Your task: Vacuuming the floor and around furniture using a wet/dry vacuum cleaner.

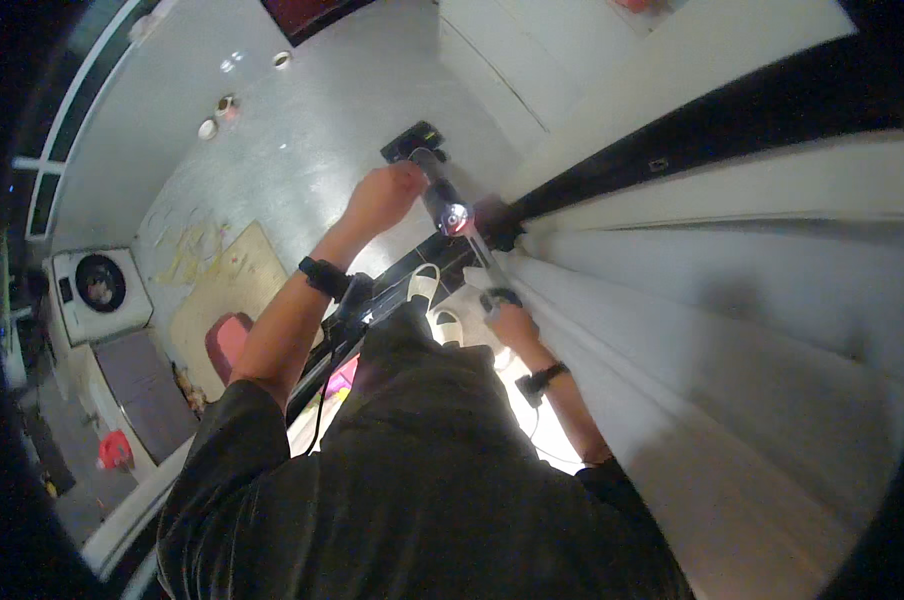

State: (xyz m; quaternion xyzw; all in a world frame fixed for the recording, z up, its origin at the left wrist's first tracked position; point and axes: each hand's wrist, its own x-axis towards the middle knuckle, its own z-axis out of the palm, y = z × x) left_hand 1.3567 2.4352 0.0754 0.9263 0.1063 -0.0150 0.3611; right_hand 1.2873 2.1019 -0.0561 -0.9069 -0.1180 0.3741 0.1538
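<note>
A dark cordless stick vacuum cleaner (441,196), by its look, extends away from me, its black floor head (413,142) on the grey floor (324,150). My left hand (390,196) is closed in a fist at the dark body, seemingly gripping it; the fingers' far side is hidden. A shiny round end faces up, and a pale tube (482,249) runs from it towards me. Around the dark collar (499,297) at the tube's near end, my right hand (513,327) is closed. Black bands with small devices sit on both wrists. My feet are in white slippers (424,282).
A white curtain (647,322) hangs close on my right beside a black frame (647,142). A dark sill track (414,262) crosses the floor at my feet. Leftward are a beige mat (219,300), a pink seat-like object (228,341) and a front-loading washing machine (101,285).
</note>
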